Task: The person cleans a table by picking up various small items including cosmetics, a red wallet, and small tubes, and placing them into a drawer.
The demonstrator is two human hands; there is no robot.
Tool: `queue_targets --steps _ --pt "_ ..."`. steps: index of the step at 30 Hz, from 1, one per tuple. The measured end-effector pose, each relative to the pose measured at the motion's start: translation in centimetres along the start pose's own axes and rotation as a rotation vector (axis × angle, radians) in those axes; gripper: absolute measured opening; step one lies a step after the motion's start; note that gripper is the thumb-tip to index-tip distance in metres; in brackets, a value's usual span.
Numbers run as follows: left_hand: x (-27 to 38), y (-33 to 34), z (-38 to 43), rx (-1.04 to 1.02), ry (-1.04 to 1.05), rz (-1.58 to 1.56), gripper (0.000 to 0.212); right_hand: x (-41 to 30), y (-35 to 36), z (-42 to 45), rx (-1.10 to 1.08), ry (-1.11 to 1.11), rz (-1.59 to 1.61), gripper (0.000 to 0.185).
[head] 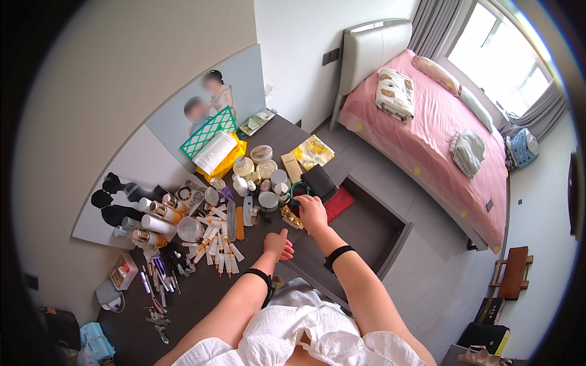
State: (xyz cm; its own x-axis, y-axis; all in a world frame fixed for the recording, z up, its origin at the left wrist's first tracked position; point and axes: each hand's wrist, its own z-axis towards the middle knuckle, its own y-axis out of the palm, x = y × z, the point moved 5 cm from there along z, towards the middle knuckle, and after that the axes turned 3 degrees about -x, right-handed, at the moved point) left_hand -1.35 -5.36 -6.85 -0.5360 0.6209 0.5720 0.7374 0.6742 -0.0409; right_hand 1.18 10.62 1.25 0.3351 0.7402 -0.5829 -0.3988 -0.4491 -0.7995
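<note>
My right hand [313,213] reaches over the desk beside the open drawer [373,228], its fingers closed at the lower edge of a teal loop [300,184] that looks like a bangle. Just below those fingers lies a gold, shiny item [292,217]. A black box or pouch [320,182] sits beyond the hand, and a red packet [339,204] lies at the drawer's far end. My left hand [277,244] hovers near the desk's front edge with thumb and fingers apart, holding nothing. Cosmetic jars [268,200] crowd the desktop ahead of both hands.
Many small white tubes [219,247] lie heaped left of my left hand. Pump bottles [158,224] stand by the wall, with pens and makeup sticks [160,277] nearer me. A tissue pack [215,151] leans at the back. The pulled-out drawer juts toward a pink bed [425,132].
</note>
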Motion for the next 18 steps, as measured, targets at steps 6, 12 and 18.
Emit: queue_targets --steps 6,12,18 --pt "0.2 0.1 -0.2 0.019 -0.017 -0.006 0.052 1.0 -1.4 -0.6 0.130 0.013 0.071 0.034" --pt "0.1 0.0 0.3 0.001 -0.002 0.011 0.054 3.1 -2.6 -2.0 0.256 0.141 0.337 0.026" --pt "0.3 -0.2 0.2 0.023 -0.081 0.041 0.061 15.1 2.4 -7.2 0.261 0.902 0.431 0.033"
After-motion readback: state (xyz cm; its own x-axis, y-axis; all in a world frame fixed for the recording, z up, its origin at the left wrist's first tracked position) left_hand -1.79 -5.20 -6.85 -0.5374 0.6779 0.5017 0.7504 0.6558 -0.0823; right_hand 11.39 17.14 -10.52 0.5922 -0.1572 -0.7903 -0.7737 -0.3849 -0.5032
